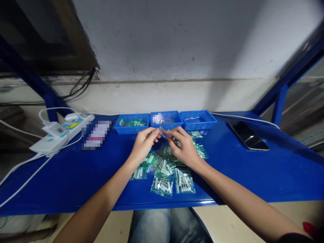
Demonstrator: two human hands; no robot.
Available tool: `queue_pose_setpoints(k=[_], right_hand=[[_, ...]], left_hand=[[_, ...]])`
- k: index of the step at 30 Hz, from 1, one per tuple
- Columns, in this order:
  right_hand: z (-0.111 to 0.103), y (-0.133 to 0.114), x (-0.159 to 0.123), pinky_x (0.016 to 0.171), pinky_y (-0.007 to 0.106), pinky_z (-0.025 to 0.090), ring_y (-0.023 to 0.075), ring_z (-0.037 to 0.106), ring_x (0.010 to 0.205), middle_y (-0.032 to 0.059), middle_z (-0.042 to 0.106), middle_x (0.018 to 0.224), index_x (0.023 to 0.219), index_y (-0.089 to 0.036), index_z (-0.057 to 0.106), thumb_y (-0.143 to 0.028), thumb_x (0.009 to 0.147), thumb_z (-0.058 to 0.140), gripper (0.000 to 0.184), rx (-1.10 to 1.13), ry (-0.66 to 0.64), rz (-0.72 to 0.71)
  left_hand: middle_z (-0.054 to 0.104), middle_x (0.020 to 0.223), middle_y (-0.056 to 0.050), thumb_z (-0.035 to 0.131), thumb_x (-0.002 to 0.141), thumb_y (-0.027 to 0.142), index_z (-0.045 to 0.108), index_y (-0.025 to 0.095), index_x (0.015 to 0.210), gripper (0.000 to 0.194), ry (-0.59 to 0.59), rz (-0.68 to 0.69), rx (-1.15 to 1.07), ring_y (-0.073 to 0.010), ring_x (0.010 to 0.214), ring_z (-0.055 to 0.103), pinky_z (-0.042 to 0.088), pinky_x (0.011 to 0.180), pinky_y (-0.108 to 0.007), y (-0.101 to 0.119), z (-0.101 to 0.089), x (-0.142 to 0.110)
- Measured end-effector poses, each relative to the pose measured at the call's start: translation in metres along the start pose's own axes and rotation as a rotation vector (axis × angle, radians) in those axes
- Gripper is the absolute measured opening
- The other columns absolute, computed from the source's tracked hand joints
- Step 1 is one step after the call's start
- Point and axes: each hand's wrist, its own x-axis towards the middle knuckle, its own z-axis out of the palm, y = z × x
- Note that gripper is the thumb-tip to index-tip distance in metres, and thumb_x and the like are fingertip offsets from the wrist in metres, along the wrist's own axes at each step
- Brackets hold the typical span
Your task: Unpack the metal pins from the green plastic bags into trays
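Observation:
My left hand (146, 141) pinches one edge of a small clear plastic bag (164, 134) in front of the middle bin. From the other side my right hand (183, 145) grips the same bag, its fingers bent over it. What lies inside this bag is hard to make out. Below both hands is a loose pile of clear and green-tinted packets, holding white plugs and metal screws. Two such packets, a left one (162, 185) and a right one (184, 182), lie nearest the table's front edge.
Three blue bins stand against the wall: a left bin (131, 131) with green packets, a middle bin (168, 113) with shiny clear pieces, a right bin (199, 125) with thin metal pieces. A power strip (60, 135), a pixelated phone-like item (97, 135) and a black phone (248, 135) flank them.

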Motion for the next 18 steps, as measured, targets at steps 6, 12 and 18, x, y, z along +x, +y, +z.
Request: queue_pose_setpoints(k=[6, 12, 18], right_hand=[[-0.002, -0.003, 0.004, 0.072, 0.034, 0.047, 0.0179, 0.055, 0.082, 0.0059, 0.054, 0.091, 0.101, -0.019, 0.064, -0.02, 0.077, 0.052, 0.027, 0.129, 0.012, 0.22], [0.005, -0.003, 0.008, 0.059, 0.027, 0.044, 0.012, 0.054, 0.06, 0.0015, 0.058, 0.066, 0.073, -0.016, 0.061, -0.044, 0.08, 0.054, 0.03, 0.497, -0.008, 0.583], [-0.016, -0.001, 0.016, 0.057, 0.027, 0.045, 0.0126, 0.055, 0.058, 0.0008, 0.06, 0.064, 0.087, -0.016, 0.064, -0.032, 0.081, 0.054, 0.02, 0.272, 0.306, 0.387]], left_hand=[[0.063, 0.073, -0.002, 0.051, 0.086, 0.026, 0.063, 0.016, 0.081, 0.016, 0.111, 0.368, 0.452, -0.0125, 0.065, 0.056, 0.044, 0.061, -0.024, -0.002, -0.001, -0.003], [0.066, 0.087, -0.006, 0.051, 0.087, 0.019, 0.065, 0.017, 0.097, 0.017, 0.054, 0.758, 0.81, -0.0172, 0.082, 0.057, 0.047, 0.076, -0.032, -0.005, 0.002, -0.008], [0.068, 0.087, -0.004, 0.051, 0.087, 0.025, 0.066, 0.02, 0.09, 0.017, 0.168, 0.644, 0.809, -0.0171, 0.084, 0.059, 0.048, 0.08, -0.032, 0.001, -0.021, 0.009]])
